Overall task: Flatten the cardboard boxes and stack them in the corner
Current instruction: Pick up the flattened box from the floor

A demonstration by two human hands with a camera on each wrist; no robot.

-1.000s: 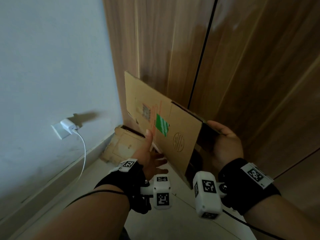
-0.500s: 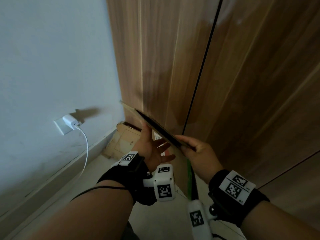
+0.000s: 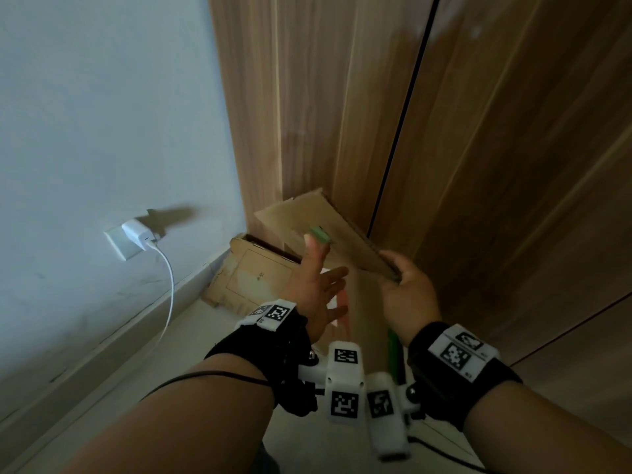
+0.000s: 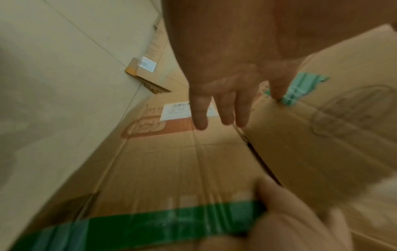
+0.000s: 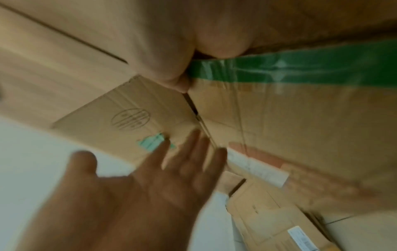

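Above the corner pile (image 3: 253, 278), flattened cardboard (image 3: 328, 227) is gripped by the right hand (image 3: 408, 295). It is steadied by the left hand (image 3: 316, 289), fingers spread; it should be lowered flat, edges aligned.

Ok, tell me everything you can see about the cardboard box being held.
The flattened box is plain brown corrugated cardboard with a torn pale green sticker and a round printed stamp. It is held tilted above the cardboard pile in the corner. The right hand grips its near edge; the left hand, fingers straight, touches its face.
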